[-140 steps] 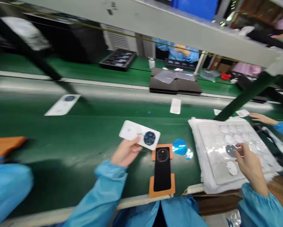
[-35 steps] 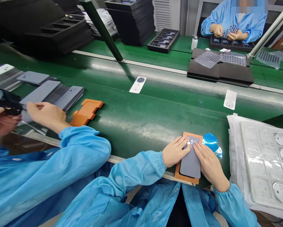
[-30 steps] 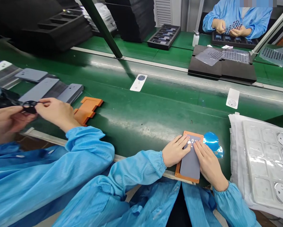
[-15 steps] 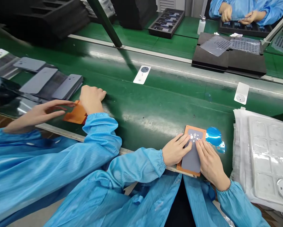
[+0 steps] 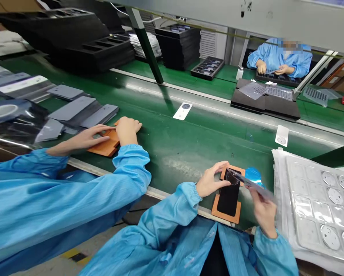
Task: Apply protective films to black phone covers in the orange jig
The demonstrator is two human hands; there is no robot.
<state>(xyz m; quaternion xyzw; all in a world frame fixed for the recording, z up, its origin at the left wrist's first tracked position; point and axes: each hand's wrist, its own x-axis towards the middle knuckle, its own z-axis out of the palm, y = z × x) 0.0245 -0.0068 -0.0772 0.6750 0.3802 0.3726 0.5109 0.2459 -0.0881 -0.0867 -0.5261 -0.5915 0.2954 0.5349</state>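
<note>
An orange fixture with a black recess lies at the green bench's front edge. My left hand is at its upper left, thumb and fingers apart around the fixture's corner. My right hand grips a thin grey panel, tilted up off the fixture, its far end still over the recess's top. A clear round outline shows near the top of the recess. Blue round film lies just behind the panel.
At right, a clear tray holds round white pieces. A co-worker's hands work at another orange fixture on the left, beside grey panels. White cards lie on the bench. Black foam is behind; another person sits across.
My right hand has lifted the grey panel off the fixture, uncovering the black recess. My left hand has moved off the panel to the fixture's corner. The camera view has shifted upward.
</note>
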